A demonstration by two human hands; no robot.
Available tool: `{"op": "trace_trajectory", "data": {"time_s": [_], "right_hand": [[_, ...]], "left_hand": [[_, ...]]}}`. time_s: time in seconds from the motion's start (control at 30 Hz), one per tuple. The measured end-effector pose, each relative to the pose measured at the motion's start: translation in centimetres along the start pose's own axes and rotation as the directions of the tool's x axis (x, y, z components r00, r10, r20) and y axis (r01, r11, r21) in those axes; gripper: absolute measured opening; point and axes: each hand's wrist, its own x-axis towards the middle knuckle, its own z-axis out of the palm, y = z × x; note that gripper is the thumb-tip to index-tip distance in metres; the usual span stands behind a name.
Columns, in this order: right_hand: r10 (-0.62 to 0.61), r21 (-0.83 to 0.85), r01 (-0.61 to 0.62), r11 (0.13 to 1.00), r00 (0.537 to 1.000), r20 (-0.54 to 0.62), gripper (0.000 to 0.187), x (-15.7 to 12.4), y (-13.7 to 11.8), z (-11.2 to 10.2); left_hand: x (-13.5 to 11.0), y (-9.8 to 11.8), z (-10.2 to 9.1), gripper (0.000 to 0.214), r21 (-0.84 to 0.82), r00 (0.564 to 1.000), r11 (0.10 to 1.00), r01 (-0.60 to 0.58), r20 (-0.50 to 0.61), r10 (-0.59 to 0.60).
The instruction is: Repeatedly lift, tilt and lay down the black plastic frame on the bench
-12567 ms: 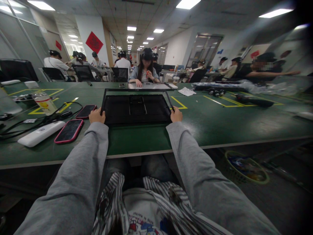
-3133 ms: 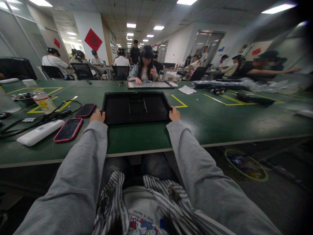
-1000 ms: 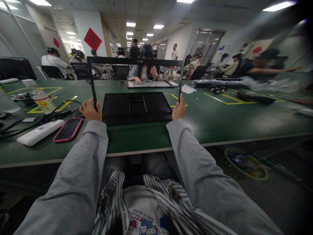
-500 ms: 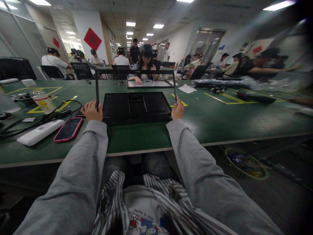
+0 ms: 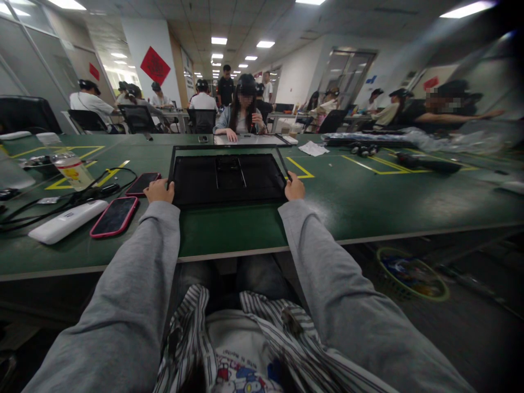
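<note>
A thin black rectangular frame (image 5: 229,146), like a monitor bezel, is tilted low over a black monitor back cover (image 5: 192,177) on the green table. My left hand (image 5: 159,191) is closed on the frame's left side near its lower corner. On the opposite side, my right hand (image 5: 295,187) grips the frame's right edge. The inside of the cover shows a recessed middle section with two pale strips. The frame's near edge merges with the dark cover, so I cannot tell whether they touch there.
Left of my hand lie a pink-cased phone (image 5: 114,216), another phone (image 5: 142,184), a white power bank (image 5: 68,221), black cables and a bottle (image 5: 71,166). Across the green table (image 5: 368,202) a person sits behind a flat panel (image 5: 251,140). A crumpled tissue (image 5: 313,148) lies to the right.
The far side of the black frame has tipped down from nearly upright towards the cover. Both my hands have moved slightly with it, still holding its sides.
</note>
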Motion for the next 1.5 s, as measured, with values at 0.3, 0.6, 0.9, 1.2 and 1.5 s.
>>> {"op": "trace_trajectory", "data": {"time_s": [0.3,0.6,0.9,1.2,1.5], "right_hand": [[0.029,0.007,-0.029,1.0,0.998,0.049,0.049,-0.3,0.2,0.0],[-0.147,0.083,0.179,0.98,0.943,-0.298,0.054,-0.6,-1.3,-1.8],[-0.184,0.099,0.227,0.969,0.927,-0.327,0.056,-0.9,-1.7,-2.5],[-0.167,0.116,0.197,0.973,0.96,-0.225,0.055,-0.1,-0.6,-0.9],[-0.116,0.117,0.138,0.984,0.977,-0.181,0.053,0.0,-0.2,-0.3]], "left_hand": [[0.4,-0.9,0.8,0.041,0.009,0.998,1.0,-0.011,0.06,0.01],[-1.6,2.3,-3.0,0.044,-0.152,0.946,0.983,-0.104,-0.319,0.05],[-1.9,2.7,-3.4,0.044,-0.182,0.948,0.979,-0.087,-0.318,0.025],[-0.8,1.4,-1.9,0.042,-0.118,0.96,0.99,-0.083,-0.276,0.047],[-0.2,0.4,-0.6,0.042,-0.129,0.984,0.99,-0.062,-0.174,0.039]]}}
